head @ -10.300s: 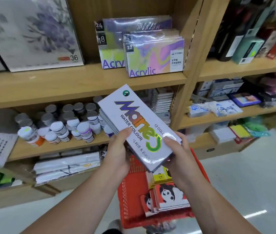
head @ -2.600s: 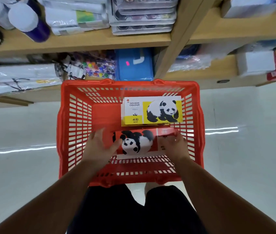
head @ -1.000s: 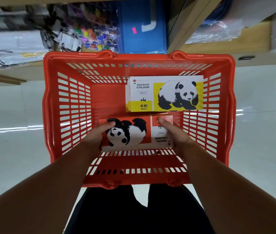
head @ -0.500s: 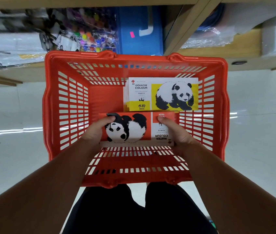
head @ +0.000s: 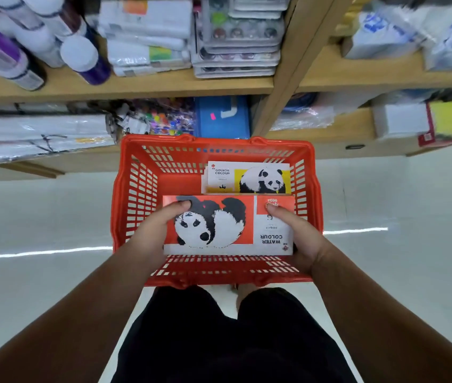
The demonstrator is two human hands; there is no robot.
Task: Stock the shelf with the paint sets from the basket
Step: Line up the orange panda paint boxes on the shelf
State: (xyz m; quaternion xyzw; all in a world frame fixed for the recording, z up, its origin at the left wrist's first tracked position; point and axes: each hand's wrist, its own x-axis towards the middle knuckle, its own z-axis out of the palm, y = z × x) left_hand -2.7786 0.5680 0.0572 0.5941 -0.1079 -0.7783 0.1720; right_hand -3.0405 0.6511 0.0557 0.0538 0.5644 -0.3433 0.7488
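A red plastic basket (head: 128, 205) stands on the floor in front of me. I hold a red-and-white water colour set (head: 247, 244) with a panda on it above the basket's near half. My left hand (head: 155, 233) grips its left end, thumb on top. My right hand (head: 299, 239) grips its right end, thumb on the label. Behind it, at the basket's far right, lies a yellow-and-white gouache colour set (head: 247, 176), also with a panda. The wooden shelf (head: 136, 88) rises just beyond the basket.
The shelf board carries white-capped paint bottles (head: 78, 56), wrapped white packs (head: 147, 37) and stacked palette trays (head: 238, 45). A wooden upright (head: 288, 67) divides the bays. Below lie long white packs (head: 42, 134) and a blue box (head: 222, 117). Pale glossy floor flanks the basket.
The water colour set has risen out of the basket towards me in both hands. My view has tilted up, bringing the shelf with bottles and trays into sight.
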